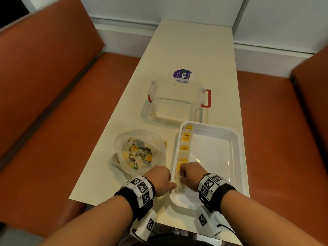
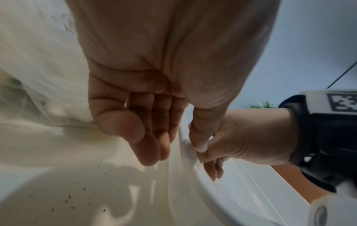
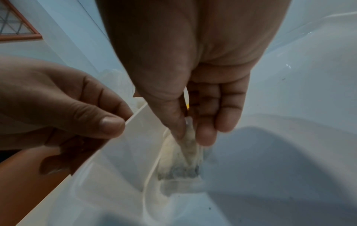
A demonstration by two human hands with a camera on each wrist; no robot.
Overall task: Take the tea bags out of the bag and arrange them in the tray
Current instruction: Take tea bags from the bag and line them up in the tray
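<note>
Cream laminate table point(image 1: 186, 55) between two orange upholstered benches point(image 1: 44, 89); pale wall panels behind.

Progress: one single column of yellow-tagged paper tea bags point(image 1: 184, 148) stands along the left inner wall of the white rectangular plastic tray point(image 1: 237, 144). Rest of tray floor bare. Crumpled clear plastic bag point(image 1: 122, 139), just left of tray, holds many more tea bags. Judgement: early stage, first row nearly filled, most bags yet to be moved.

Right hand point(image 1: 190, 172): thumb and fingers pinch a tea bag point(image 3: 185, 154), its lower edge at tray floor near the near-left corner, at the near end of the column.

Left hand point(image 1: 160, 180): thumb over the tray's left rim, fingers loosely curled outside the wall; looks to be steadying the tray. Grip light.

Clearance: tray's near edge overhangs or sits close to the table's front edge; cannot tell which. Clear plastic lidded box with red latches point(image 1: 177, 96) lies beyond the tray, apart from it. Wide room to the right inside the tray for further rows.
</note>
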